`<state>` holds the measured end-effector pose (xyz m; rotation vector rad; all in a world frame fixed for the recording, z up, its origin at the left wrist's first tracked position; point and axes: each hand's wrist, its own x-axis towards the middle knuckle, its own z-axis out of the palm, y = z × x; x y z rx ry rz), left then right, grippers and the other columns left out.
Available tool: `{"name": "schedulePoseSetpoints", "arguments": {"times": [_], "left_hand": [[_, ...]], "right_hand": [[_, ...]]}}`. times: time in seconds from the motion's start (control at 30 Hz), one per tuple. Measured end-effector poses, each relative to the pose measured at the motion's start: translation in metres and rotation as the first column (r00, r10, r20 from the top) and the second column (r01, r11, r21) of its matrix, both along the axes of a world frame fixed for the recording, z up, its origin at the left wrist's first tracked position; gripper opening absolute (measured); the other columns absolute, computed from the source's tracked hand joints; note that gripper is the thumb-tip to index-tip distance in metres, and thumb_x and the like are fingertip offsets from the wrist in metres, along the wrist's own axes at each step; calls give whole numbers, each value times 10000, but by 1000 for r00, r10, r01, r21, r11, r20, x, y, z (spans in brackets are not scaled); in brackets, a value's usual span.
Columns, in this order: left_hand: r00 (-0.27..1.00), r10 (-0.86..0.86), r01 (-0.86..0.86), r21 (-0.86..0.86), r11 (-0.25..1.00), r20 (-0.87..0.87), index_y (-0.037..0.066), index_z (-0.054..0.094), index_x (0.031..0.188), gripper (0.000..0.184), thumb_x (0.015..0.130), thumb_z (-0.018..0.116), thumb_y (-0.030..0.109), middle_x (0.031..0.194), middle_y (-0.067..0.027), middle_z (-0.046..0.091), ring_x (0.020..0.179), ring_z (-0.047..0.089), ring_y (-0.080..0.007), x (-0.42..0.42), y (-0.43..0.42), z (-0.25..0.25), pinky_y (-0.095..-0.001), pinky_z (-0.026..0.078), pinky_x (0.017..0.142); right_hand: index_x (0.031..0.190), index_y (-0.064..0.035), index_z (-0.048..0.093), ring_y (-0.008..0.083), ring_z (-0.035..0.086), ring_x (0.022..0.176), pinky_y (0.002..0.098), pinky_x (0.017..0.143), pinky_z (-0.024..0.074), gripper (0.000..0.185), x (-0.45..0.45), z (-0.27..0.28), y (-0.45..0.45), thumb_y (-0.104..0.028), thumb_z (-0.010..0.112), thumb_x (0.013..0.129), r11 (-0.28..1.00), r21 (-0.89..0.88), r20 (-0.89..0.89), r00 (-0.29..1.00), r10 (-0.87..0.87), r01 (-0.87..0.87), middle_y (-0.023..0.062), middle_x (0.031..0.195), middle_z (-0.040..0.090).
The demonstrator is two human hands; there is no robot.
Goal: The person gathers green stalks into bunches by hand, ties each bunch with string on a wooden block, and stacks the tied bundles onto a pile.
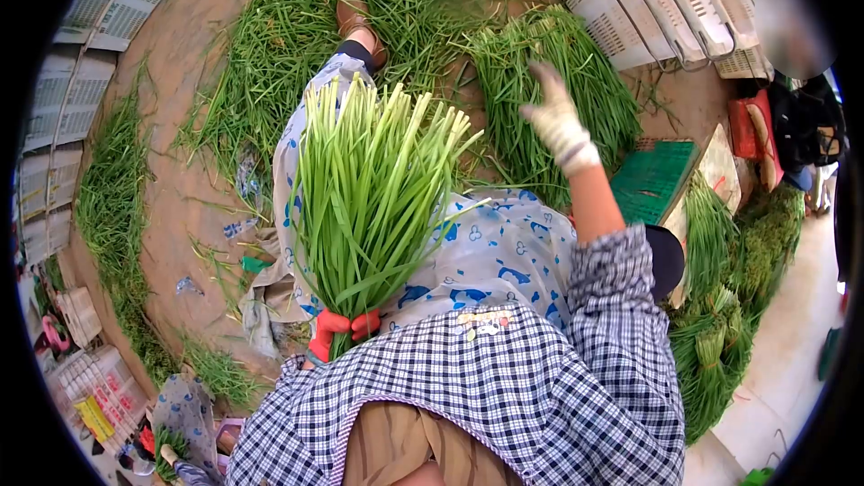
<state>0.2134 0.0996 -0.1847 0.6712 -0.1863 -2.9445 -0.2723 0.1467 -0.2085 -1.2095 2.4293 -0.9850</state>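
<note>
My left hand [344, 328], in a red glove, is closed around the leafy end of a bunch of garlic chives [369, 189]. The pale cut stems fan out away from me, above my lap. My right hand [558, 121] wears a white glove with darkened fingertips. Its fingers are apart with nothing between them, and it hovers over the near right side of a large pile of garlic chives [513, 81]. A clear plastic apron with blue prints [504, 234] covers my legs beneath the bunch.
Loose green leaves [279, 45] lie heaped beyond my brown shoe [353, 13]. White plastic crates [612, 9] stand at the upper right, and more crates [72, 99] line the left. A green board [652, 175] and tied bundles [711, 351] are at my right. Another person's sleeve [193, 472] shows lower left.
</note>
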Motion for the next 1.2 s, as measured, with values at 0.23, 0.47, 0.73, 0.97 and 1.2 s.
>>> {"name": "schedulePoseSetpoints", "arguments": {"times": [0.23,0.47,0.73,0.97,1.2], "left_hand": [[996,-55,49,80,996,76,-2,556,1002,364,719,662,202,721,-29,469,621,400,-113,-10,-7,13,-259,376,553],[939,-19,77,-156,985,344,-15,456,1358,767,639,700,93,1173,-203,622,1003,626,-318,-32,-17,55,-356,512,859],[690,-212,696,-554,457,692,68,361,1452,800,773,782,111,1358,-131,511,1224,491,-171,36,-100,56,-338,391,1048],[819,552,483,-710,-513,159,57,345,1462,800,797,733,275,1338,-220,518,1212,518,-310,-70,-192,119,-386,388,1036],[854,26,457,-725,-515,519,-9,2,1506,1241,684,801,466,1355,-363,420,1251,477,-389,-192,-153,95,-372,378,1040]], "right_hand": [[1501,-26,220,244,319,1396,346,1142,247,687,147,-4,51,-312,535,962,908,-244,784,482,391,-339,157,1505,341],[1415,-70,421,213,495,1241,361,1043,398,667,182,-2,-31,-574,332,988,853,-247,964,31,263,460,102,1397,499],[1343,-59,502,205,549,1185,384,1021,428,804,169,23,-51,-691,525,846,899,-314,942,-22,336,306,72,1293,577],[1337,-73,511,178,581,1138,344,1001,446,587,171,29,-58,-455,614,904,898,-336,904,-169,392,285,47,1271,597],[1280,-57,550,176,637,1018,321,890,518,422,173,54,-77,-270,636,926,892,-322,927,-85,365,317,54,1176,642]]}}
